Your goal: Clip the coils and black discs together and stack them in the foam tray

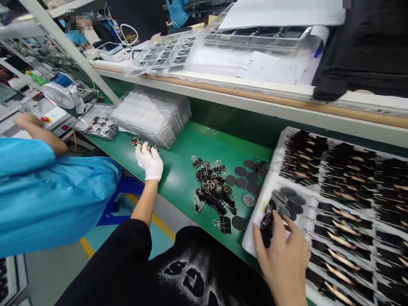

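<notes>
My left hand (149, 162), in a white glove, is closed at the fingertips on several small ring-shaped metal parts (135, 141) with gold-coloured edges, at the left part of the green bench. Bare, my right hand (282, 250) bends its thumb and fingers at the near left edge of a white tray (270, 187). Dark shiny pieces (267, 223) lie at its fingertips; what the fingers grip is partly hidden. Between my hands is a heap of black binder clips (210, 182), with flat dark discs (241, 183) beside it. More dark discs (288, 199) lie in the tray.
Rows of clips clamped on thin parts (344, 229) fill the tray's right side. A stack of clear plastic trays (153, 114) stands behind my left hand, by a bagged tray of parts (98, 121). A shelf (223, 91) overhangs the bench. A co-worker in blue (54, 191) is at left.
</notes>
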The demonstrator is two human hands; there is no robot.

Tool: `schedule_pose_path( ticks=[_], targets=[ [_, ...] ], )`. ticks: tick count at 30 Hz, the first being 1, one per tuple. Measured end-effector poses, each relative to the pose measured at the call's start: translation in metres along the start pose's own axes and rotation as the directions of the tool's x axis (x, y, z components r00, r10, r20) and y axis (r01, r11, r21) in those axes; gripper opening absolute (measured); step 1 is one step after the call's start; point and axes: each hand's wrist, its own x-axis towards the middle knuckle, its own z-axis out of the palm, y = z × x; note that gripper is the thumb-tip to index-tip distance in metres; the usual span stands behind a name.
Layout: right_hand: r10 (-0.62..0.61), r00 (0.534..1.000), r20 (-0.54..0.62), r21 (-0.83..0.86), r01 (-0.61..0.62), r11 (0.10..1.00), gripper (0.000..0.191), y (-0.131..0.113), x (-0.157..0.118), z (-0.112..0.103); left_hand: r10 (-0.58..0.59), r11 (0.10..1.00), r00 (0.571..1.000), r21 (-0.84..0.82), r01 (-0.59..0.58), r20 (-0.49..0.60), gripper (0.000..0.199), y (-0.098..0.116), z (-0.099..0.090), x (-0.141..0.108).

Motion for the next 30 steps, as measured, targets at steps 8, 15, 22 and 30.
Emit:
schedule_pose_path(
  ticks=[8, 15, 22, 30],
  targets=[
    [-0.019, 0.996, 0.083, 0.060, 0.014, 0.998, 0.069, 0.021, 0.044, 0.003, -0.152, 0.974, 0.974, 0.191, 0.119, 0.169, 0.047, -0.079, 0.007, 0.087],
    [0.018, 0.968, 0.249, -0.145, 0.019, 0.989, 0.057, 0.035, 0.075, 0.017, -0.110, 0.964, 0.922, 0.267, 0.007, 0.371, 0.042, -0.084, 0.014, 0.113],
    [-0.088, 0.986, 0.143, -0.034, 0.093, 0.995, 0.054, 0.019, 0.043, 0.016, -0.014, 0.981, 0.909, 0.184, -0.069, 0.416, 0.048, -0.069, 0.014, 0.074],
    [-0.156, 0.987, 0.041, -0.019, 0.157, 0.987, 0.028, 0.009, 0.031, 0.020, 0.077, 0.995, 0.954, 0.042, -0.093, 0.290, 0.050, -0.042, 0.019, 0.028]
  ],
)
